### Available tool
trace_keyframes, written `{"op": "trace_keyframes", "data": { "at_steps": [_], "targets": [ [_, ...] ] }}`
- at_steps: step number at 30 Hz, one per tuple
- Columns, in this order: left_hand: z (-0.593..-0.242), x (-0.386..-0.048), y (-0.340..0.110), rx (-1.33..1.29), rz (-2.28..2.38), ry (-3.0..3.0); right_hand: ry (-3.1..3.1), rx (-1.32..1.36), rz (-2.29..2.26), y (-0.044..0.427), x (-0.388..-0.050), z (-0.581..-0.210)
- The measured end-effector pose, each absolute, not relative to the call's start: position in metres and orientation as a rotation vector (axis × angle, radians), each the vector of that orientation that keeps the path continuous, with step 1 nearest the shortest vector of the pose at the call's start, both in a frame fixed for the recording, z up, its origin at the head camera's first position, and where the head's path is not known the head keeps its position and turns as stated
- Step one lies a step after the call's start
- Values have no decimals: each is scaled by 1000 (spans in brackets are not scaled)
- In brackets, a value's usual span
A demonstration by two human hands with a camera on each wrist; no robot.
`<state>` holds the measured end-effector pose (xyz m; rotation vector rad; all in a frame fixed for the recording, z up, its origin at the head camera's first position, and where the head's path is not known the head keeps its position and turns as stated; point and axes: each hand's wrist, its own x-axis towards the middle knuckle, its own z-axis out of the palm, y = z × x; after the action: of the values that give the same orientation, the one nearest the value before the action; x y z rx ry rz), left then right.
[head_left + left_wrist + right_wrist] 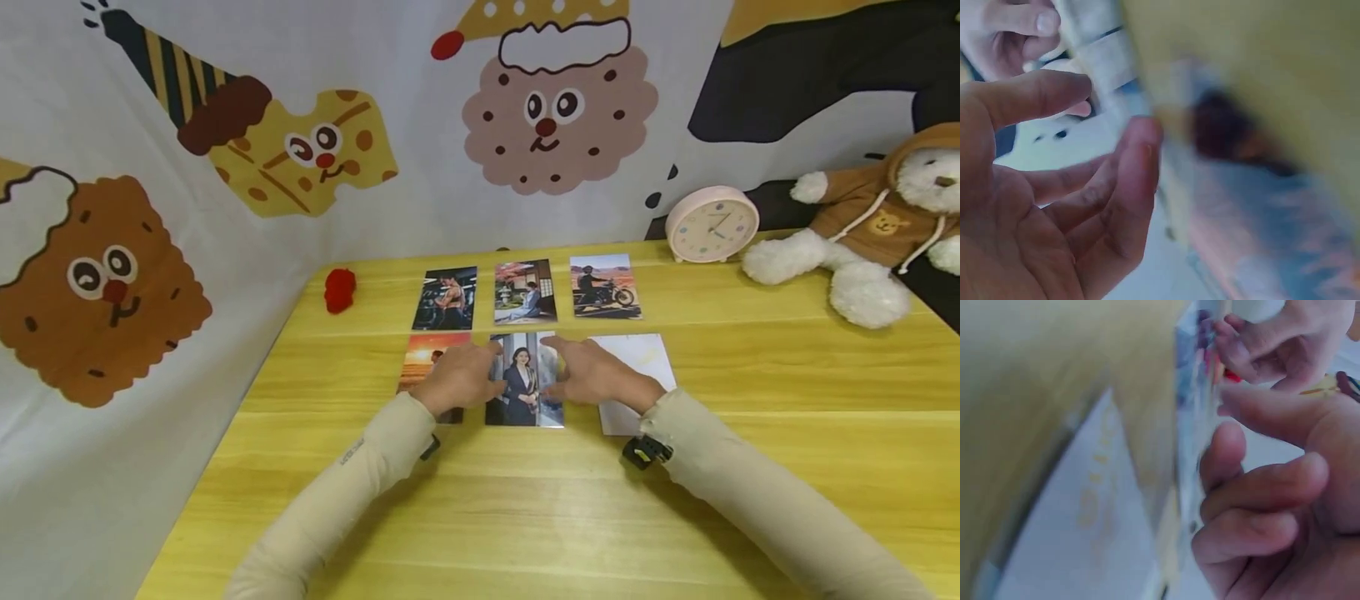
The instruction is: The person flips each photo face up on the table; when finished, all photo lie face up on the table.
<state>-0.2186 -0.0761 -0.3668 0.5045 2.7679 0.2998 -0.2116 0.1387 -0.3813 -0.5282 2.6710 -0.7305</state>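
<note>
A photo card of a person in a dark suit lies flat in the middle of the front row on the table. My left hand is at its left edge, over part of a sunset photo card. At the right edge is my right hand, its wrist above a white card with faint yellow lettering. In the left wrist view the fingers are loosely bent, the thumb apart. The right wrist view shows the right hand's fingers partly curled, with no card visibly pinched between them.
Behind lie a gym photo card, a garden photo card and a motorcycle photo card. A red fuzzy object is at the back left. A pink clock and a plush toy stand back right, before a printed cloth.
</note>
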Motion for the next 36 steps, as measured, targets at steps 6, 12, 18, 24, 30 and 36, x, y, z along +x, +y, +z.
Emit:
{"op": "trace_keyframes", "data": {
  "at_steps": [6, 12, 18, 24, 30, 36],
  "targets": [
    [-350, -213, -80, 583, 697, 2707, 2741, -594, -936, 168, -193, -363],
    [-357, -195, -59, 579, 1181, 2212, 2882, -562, -797, 213, -178, -354],
    [-368, -171, -35, 363, 1508, 1767, 2876, -536, -683, 246, -165, -362],
    [-369, -160, -18, 341, 1574, 1663, 2910, -477, -612, 255, -159, -371],
    [-365, -154, -3, 206, 1732, 1600, 2944, -480, -550, 247, -157, -375],
    [-367, -155, 4, 89, 1870, 1545, 3004, -506, -437, 240, -156, -377]
  ]
}}
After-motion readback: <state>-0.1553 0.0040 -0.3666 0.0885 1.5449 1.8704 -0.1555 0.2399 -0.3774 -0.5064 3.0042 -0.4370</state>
